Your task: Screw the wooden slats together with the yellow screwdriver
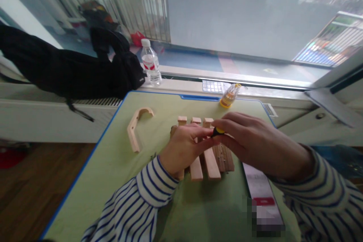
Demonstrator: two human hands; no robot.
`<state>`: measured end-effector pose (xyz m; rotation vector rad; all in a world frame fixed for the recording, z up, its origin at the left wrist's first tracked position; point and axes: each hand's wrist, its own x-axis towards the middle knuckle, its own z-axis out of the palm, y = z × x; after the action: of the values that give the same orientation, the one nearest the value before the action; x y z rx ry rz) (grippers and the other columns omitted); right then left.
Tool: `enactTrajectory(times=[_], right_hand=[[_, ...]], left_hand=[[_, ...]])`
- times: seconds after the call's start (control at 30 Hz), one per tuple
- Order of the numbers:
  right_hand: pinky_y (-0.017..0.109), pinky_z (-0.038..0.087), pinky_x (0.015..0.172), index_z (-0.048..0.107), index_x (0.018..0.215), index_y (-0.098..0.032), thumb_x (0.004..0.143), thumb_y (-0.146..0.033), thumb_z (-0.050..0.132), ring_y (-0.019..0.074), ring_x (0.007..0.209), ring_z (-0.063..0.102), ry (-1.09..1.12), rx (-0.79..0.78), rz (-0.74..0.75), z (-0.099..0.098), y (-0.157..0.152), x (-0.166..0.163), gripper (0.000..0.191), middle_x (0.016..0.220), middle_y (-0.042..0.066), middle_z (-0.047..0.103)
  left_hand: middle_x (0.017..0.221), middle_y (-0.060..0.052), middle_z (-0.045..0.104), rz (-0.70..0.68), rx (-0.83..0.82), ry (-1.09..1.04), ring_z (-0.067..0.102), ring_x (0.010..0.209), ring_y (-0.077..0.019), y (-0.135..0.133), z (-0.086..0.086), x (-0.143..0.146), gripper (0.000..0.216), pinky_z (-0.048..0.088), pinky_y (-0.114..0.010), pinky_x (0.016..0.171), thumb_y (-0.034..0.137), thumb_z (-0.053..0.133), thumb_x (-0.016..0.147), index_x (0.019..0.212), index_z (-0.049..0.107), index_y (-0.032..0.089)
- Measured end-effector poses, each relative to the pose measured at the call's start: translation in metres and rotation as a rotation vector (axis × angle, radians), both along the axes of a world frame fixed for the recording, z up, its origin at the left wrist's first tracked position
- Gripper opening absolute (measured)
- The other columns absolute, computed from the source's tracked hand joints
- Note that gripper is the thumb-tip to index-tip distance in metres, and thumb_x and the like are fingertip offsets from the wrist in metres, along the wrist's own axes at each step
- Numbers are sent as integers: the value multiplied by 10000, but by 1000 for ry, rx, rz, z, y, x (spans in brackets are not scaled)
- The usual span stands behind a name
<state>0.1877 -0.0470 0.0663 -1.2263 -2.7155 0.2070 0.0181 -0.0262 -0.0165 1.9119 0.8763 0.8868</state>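
My right hand (245, 138) is closed around a small screwdriver (218, 131) with a yellow and black handle; only a bit of the handle shows between the fingers. Thumb and forefinger of my left hand (184, 143) are pinched together at the tool's dark end, and what lies between them is hidden. Both hands are over several pale wooden slats (212, 164) lying side by side, their far ends bearing small blocks. Under and beside these is a brown ridged wooden piece (224, 157). A curved pale wooden part (132, 130) with holes lies apart, to the left.
The green table (113, 181) has a blue rim. A phone (262, 193) lies right, under my right forearm. A yellow-capped clear container (229, 96) stands at the back edge. On the sill are a water bottle (151, 64), a white gridded item (212, 86) and a black bag (85, 70).
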Motion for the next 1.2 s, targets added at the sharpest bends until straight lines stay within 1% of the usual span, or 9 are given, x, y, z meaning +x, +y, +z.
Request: enactTrajectory(times=[0.17,0.33,0.5,0.6,0.73,0.83,0.9,1.03,1.2], right_hand=[[283,425,689,536,964,-134,841,-202,451,147,788,514,16,52,-42,-5,-1,2,164,867,66,569],[287,422,677,539,981,-130,852,-244,446,154,770,516,21,112,-59,-6,-5,1,196,860,75,578],[288,423,687,548,974,-133,864,-274,423,151,791,528,35,90,-86,-3,-8,0,219,849,76,587],[295,427,691,549,992,-137,869,-301,412,152,797,541,23,86,-97,-1,-8,0,247,851,77,596],[311,439,721,523,1069,-154,859,-321,432,169,860,560,4,45,-76,7,-9,1,284,928,86,611],[310,444,752,481,1128,-157,845,-277,456,174,926,557,31,48,-32,14,-11,2,308,1030,100,600],[300,442,767,514,1065,-165,844,-218,442,162,940,555,28,41,3,18,-11,2,238,1040,89,601],[287,439,768,564,882,-164,827,-143,431,143,913,560,6,7,39,16,-9,0,146,894,56,625],[283,441,734,562,837,-152,816,-123,445,142,880,561,32,28,30,8,-6,0,122,837,53,623]], left_hand=[[735,-23,591,-39,28,2,516,702,-121,1,-1,2,286,415,-250,655,373,482,843,910,663,163],[787,-33,608,-55,35,5,528,733,-128,2,-2,1,283,423,-254,675,366,485,841,956,659,175],[907,-58,633,16,51,20,554,809,-159,1,-3,-1,349,444,-289,729,389,594,757,1041,634,189],[879,-60,637,14,76,23,558,787,-155,1,-3,-2,332,445,-294,725,385,593,759,1021,644,188],[818,-52,628,9,100,41,551,741,-143,0,-3,-3,315,442,-286,704,385,548,795,1029,642,197],[825,-51,622,12,92,37,549,747,-141,-1,-3,-4,322,444,-284,710,396,542,796,1031,639,199],[832,-52,622,14,82,27,550,753,-141,-1,-4,-4,327,447,-285,715,400,553,787,1023,642,192],[832,-60,632,34,82,-2,558,755,-146,-1,-6,-4,309,456,-289,711,384,575,774,987,655,175],[827,-64,636,6,82,-11,559,748,-145,1,-7,-3,283,461,-286,704,356,568,785,974,659,167]])
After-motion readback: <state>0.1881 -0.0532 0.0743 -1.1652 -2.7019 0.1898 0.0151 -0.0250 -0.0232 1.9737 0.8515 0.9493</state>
